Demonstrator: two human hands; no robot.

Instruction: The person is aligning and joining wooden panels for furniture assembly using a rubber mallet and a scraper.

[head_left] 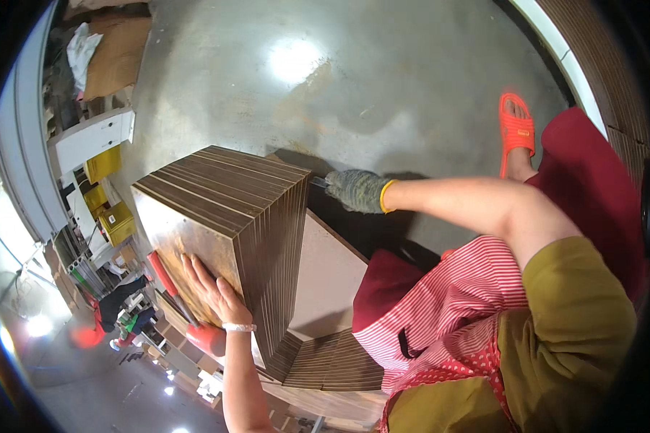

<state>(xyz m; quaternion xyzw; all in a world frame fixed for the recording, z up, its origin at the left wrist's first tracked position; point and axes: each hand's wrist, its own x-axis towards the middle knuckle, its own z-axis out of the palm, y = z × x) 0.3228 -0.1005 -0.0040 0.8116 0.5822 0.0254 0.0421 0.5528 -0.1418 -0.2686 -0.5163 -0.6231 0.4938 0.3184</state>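
Note:
A tall stack of brown boards (227,184) stands in front of me, its many thin layers showing at the edges. My left hand (213,290), bare with a pale bracelet at the wrist, lies flat on the scuffed, shiny face (188,231) of the stack, fingers stretched out. My right hand (357,191), in a grey knitted glove with a yellow cuff, is closed round a small flat metal tool (318,182). That tool's tip is at the stack's far right corner; its exact kind is hidden by the glove.
A red-handled tool (163,274) and a rounded red object (206,338) lie beside my left hand. A pale board (328,278) leans near more stacked brown boards (332,361). Yellow bins (117,222) stand at the left. My foot in a red slipper (516,130) rests on the grey floor.

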